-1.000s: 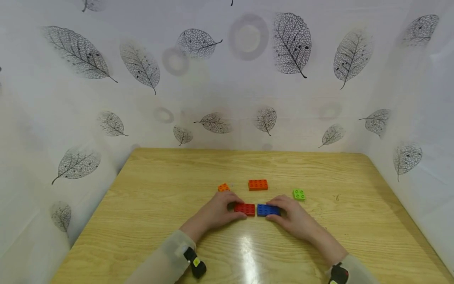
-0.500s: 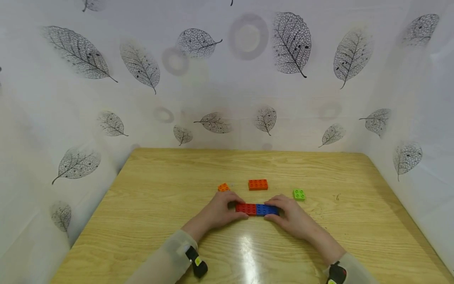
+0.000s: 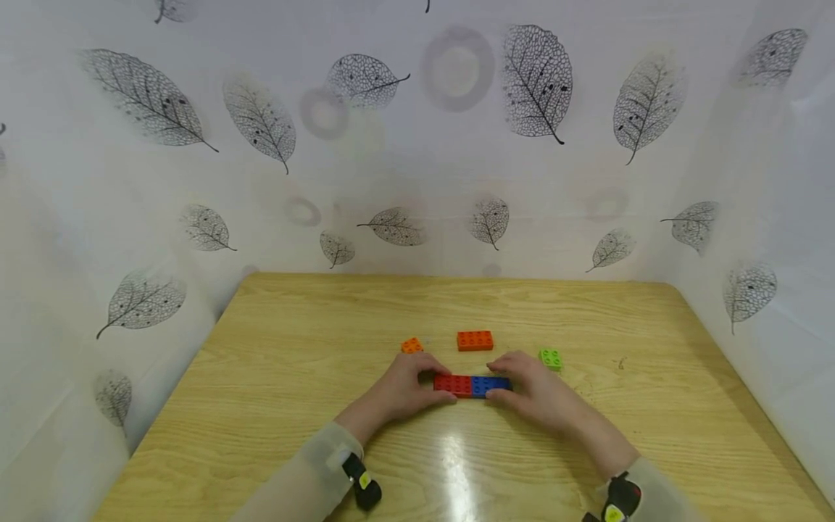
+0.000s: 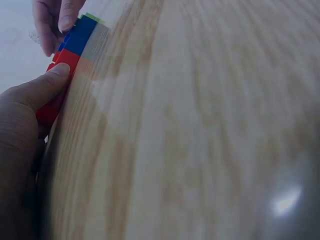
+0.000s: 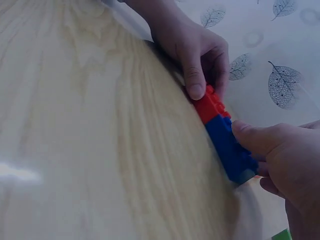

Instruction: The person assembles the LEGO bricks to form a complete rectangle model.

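Note:
Two toy building bricks, one red (image 3: pixel 453 386) and one blue (image 3: pixel 481 385), lie end to end on the table in the head view, their short ends meeting in one straight row. My left hand (image 3: pixel 406 386) grips the red brick between thumb and fingers from its left end. Around the blue brick's right end hovers my right hand (image 3: pixel 538 391), thumb and fingers spread apart. The right wrist view has its thumb (image 5: pixel 252 136) above the blue brick's studs, off the long side face. Its other fingers are partly hidden behind the brick.
Beyond the pair lies an orange-red brick (image 3: pixel 475 341). A small orange brick (image 3: pixel 412 346) sits just past my left hand, and a small lime green brick (image 3: pixel 551 359) past my right. A leaf-patterned white sheet (image 3: pixel 417 159) hangs behind the wooden table (image 3: pixel 313 312).
The gap between the red and blue bricks closed as they came together. Since then my right hand has loosened from the blue brick and lifted slightly. My left hand stays on the red brick.

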A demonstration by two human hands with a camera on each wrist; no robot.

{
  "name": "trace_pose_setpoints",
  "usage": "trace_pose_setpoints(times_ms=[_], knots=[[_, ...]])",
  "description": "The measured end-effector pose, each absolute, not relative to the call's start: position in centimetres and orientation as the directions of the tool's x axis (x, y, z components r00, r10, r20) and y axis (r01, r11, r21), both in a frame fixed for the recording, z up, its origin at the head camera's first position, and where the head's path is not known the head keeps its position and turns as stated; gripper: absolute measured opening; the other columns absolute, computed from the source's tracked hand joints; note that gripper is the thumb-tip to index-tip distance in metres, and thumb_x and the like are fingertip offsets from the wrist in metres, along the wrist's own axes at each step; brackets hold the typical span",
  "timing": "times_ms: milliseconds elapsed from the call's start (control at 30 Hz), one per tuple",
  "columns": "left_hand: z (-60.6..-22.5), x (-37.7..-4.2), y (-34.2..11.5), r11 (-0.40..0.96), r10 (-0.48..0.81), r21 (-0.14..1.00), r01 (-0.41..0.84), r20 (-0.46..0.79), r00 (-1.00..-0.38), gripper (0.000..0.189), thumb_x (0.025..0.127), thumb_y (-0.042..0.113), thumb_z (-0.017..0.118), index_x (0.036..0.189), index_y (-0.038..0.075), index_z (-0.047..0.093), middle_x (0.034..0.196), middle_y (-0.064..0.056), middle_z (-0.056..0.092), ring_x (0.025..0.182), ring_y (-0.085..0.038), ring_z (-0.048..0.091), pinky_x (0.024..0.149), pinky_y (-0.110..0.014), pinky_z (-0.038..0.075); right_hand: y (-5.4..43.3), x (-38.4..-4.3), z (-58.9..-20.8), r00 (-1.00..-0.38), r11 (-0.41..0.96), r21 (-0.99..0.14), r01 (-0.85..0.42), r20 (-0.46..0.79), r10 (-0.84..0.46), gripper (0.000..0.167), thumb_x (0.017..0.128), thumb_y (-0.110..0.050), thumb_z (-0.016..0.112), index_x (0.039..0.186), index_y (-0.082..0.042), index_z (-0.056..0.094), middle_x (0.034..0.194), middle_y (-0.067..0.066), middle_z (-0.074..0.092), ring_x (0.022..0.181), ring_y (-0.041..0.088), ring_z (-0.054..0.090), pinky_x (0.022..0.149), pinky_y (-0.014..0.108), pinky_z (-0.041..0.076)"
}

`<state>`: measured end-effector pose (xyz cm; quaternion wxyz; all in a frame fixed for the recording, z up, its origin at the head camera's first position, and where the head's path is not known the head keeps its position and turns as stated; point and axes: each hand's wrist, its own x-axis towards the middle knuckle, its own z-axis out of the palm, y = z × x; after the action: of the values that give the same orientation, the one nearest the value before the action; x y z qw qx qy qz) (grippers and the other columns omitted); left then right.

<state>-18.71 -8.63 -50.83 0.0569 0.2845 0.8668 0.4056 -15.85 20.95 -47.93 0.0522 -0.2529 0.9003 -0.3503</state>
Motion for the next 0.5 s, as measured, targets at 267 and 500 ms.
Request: trace_pose_setpoints(times_ms=[267,500], knots=[[-50.9,-18.7,-8.7,0.514,0.54,0.73,0.451,0.133,-0.831,0.034,0.086,0.043,0.09,0.113,0.025,0.081,0.106,0.018,0.07,0.103,-0.003,0.063,0.098,-0.033,0.051,20.9,-17.4,-46.5,-0.838,0.596,-0.632,-0.496,0.168,-0.519,0.044,0.099,-0.027,0.078,0.134,-0.002,0.069,0.131,0.009,0.068,0.121,0.031,0.064,0.101,0.054,0.053],[-50.8,-18.8,-8.7,0.506,0.547,0.729,0.462,0.143,-0.825,0.035,0.085,0.043,0.091,0.113,0.024,0.081,0.107,0.018,0.071,0.104,-0.003,0.063,0.099,-0.033,0.051,20.8,-19.2,-46.3,-0.809,0.571,-0.6,-0.56,0.247,-0.533,0.037,0.098,-0.02,0.08,0.128,-0.001,0.072,0.126,0.013,0.07,0.117,0.032,0.066,0.098,0.055,0.055]])
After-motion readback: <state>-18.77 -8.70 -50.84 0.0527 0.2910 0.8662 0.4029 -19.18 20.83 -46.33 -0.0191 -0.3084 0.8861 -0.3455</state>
